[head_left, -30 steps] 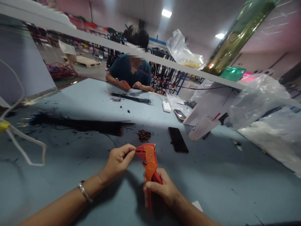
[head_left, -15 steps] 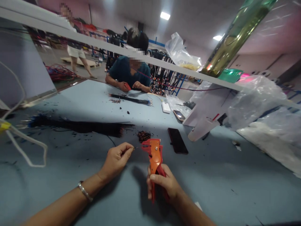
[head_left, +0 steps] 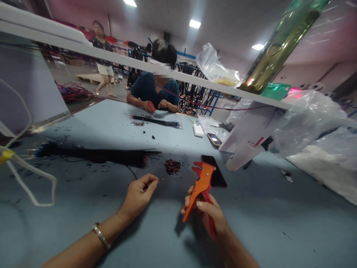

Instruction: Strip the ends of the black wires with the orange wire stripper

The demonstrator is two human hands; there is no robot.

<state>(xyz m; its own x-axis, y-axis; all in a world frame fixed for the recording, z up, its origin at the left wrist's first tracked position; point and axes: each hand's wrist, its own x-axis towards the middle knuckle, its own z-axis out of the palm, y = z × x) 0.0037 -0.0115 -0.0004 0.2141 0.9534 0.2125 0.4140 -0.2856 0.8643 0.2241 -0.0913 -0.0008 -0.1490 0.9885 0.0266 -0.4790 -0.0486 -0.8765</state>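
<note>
My left hand pinches a thin black wire close to its bare end, which pokes out past the fingertips. My right hand is wrapped round an orange and red wire stripper, whose handles are spread and whose jaws stand apart from the wire. Behind the hands lies a long bundle of black wires, with blue ends at the left. A small pile of cut insulation bits is between the bundle and the stripper.
A dark phone lies partly behind the stripper. Across the blue table a person holds a red tool near a second wire bundle. Farther right are a white device, another phone and plastic bags. Someone walks behind.
The wire stripper in my right hand has moved right, away from the wire, and its handles have spread. My left hand has barely moved. The person in the background has walked right.
</note>
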